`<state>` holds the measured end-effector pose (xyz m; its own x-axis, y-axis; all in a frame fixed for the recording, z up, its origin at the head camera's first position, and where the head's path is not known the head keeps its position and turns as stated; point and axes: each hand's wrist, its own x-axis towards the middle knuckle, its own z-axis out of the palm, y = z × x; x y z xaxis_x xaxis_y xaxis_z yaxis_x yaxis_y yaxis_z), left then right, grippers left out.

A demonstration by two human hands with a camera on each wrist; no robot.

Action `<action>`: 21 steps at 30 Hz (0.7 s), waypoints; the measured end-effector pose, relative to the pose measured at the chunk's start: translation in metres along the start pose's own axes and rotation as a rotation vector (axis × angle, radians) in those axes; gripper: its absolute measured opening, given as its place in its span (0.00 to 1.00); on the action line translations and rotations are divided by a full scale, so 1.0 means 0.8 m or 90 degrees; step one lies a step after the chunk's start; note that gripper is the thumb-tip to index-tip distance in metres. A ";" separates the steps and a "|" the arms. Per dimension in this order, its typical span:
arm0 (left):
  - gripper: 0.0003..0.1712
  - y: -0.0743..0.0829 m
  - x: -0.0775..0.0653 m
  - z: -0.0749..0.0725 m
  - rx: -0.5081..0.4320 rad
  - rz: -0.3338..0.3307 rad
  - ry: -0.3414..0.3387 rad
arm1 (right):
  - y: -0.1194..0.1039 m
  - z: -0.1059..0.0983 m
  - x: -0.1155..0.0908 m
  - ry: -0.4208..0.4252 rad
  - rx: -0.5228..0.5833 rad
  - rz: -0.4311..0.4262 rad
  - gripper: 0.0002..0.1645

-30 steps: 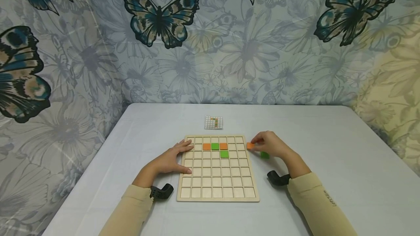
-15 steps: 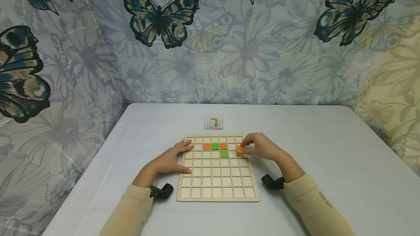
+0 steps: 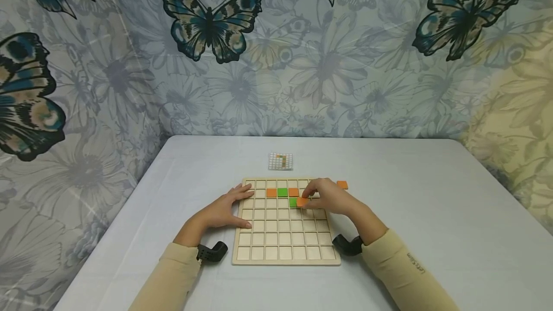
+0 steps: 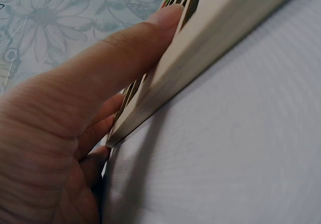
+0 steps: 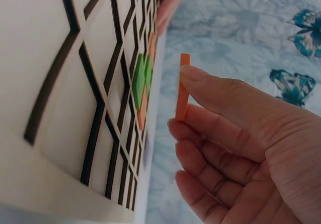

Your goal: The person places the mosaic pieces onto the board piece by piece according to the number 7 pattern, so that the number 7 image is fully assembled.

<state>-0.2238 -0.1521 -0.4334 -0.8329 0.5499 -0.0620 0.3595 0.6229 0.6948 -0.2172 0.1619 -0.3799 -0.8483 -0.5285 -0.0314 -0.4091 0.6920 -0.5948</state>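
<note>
A wooden grid board [image 3: 285, 240] lies on the table. My right hand [image 3: 334, 197] pinches a square orange tile [image 3: 302, 202] between thumb and fingertips, over the board just right of a green tile [image 3: 293, 202]. In the right wrist view the held tile [image 5: 183, 91] stands apart from the board's surface. One row farther back sit an orange tile [image 3: 271, 193], another green tile [image 3: 282, 192] and a second orange tile [image 3: 293, 192]. My left hand [image 3: 222, 211] rests on the board's left edge, fingers extended; the left wrist view has its thumb [image 4: 125, 48] on the rim.
Behind the board lies a small printed card [image 3: 280, 161] with a coloured grid pattern. A loose orange tile [image 3: 342, 185] is on the white table [image 3: 410, 181], off the board's back right corner. Patterned butterfly cloth [image 3: 328, 71] hangs behind the table.
My right hand has carried the orange tile leftward from beside the board to over the grid. A loose orange tile has come into sight; the green one beside the board is now hidden.
</note>
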 end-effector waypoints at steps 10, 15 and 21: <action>0.53 -0.001 -0.001 0.000 0.003 0.001 0.003 | -0.007 0.016 0.006 -0.015 -0.031 -0.038 0.11; 0.53 -0.002 0.000 0.001 0.004 0.004 0.005 | -0.006 0.022 0.008 -0.019 -0.036 -0.041 0.11; 0.53 -0.002 0.000 0.000 0.003 0.004 0.005 | -0.004 0.025 0.008 -0.026 -0.029 -0.028 0.11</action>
<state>-0.2241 -0.1530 -0.4345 -0.8335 0.5500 -0.0521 0.3672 0.6220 0.6916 -0.2148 0.1465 -0.3941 -0.8147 -0.5785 -0.0395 -0.4615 0.6882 -0.5598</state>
